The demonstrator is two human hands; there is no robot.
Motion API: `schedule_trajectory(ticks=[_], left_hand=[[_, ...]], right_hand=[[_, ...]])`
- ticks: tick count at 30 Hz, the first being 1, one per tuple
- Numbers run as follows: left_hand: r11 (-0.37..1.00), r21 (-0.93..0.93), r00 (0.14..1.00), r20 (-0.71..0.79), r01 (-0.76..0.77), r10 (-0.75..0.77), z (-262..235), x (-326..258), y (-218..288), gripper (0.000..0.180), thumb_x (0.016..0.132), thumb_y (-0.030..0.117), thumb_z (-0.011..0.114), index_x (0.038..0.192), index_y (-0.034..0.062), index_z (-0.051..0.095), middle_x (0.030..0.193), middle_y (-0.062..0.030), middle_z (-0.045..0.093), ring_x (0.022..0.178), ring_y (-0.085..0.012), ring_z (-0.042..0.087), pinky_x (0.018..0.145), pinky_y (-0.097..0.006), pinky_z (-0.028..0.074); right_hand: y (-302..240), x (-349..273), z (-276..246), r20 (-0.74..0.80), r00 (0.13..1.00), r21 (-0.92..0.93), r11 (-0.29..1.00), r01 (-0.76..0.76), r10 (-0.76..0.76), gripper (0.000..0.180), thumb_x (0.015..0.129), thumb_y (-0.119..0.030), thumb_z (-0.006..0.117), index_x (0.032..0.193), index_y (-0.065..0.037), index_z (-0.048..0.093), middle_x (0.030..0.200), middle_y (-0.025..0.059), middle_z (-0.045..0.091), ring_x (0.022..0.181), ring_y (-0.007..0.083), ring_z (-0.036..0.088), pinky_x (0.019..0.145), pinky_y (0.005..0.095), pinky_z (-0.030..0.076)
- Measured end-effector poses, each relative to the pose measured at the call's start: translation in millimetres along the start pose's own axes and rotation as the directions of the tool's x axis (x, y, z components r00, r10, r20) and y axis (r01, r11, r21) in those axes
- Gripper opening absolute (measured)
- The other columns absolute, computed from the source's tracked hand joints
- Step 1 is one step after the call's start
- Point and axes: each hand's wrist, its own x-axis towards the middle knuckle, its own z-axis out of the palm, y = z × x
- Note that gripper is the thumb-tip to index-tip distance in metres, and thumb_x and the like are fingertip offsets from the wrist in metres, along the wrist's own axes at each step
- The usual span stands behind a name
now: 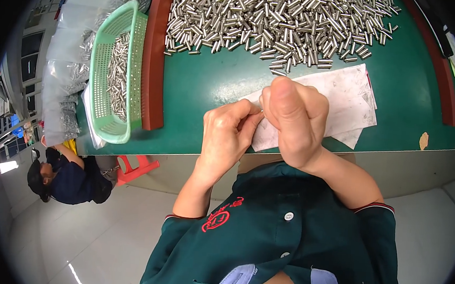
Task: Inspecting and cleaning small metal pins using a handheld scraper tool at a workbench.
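Left hand (229, 134) pinched, right hand (296, 120) curled; contents hidden. Top edge crops silvery metal cylinders (278, 24) on green surface (205, 85); pale floor (110, 234) below.

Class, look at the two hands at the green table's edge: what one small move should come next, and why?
Perhaps the right hand should shift slightly aside. It is curled in front of the smudged white paper, close beside the left hand, whose fingers are drawn together; whether they pinch one of the metal pins cannot be made out.
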Motion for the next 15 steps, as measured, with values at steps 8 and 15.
schedule_trajectory(ticks=[8,15], left_hand=[[0.974,-0.188,0.991,-0.008,0.126,-0.13,-1,-4,-6,0.009,0.073,0.002,0.06,0.071,-0.0003,0.052,0.055,-0.0043,0.048,0.047,-0.0116,0.043,0.046,-0.024,0.037],[0.06,-0.922,0.914,0.37,0.384,-0.164,-12,10,-29,0.012,0.084,0.013,0.051,0.085,0.0014,0.051,0.065,-0.0018,0.045,0.049,-0.0042,0.028,0.044,-0.017,0.024]], right_hand=[[0,9,-16,-0.138,0.978,0.285,0.952,-0.112,0.156,0.042,0.092,-0.025,0.031,0.053,-0.011,0.026,0.042,-0.0029,0.023,0.038,0.0064,0.016,0.038,0.0234,0.016],[1,7,-14,-0.127,0.981,0.298,0.949,-0.103,0.146,0.042,0.093,-0.024,0.029,0.053,-0.011,0.026,0.042,-0.0031,0.022,0.038,0.0063,0.014,0.037,0.0231,0.016]])
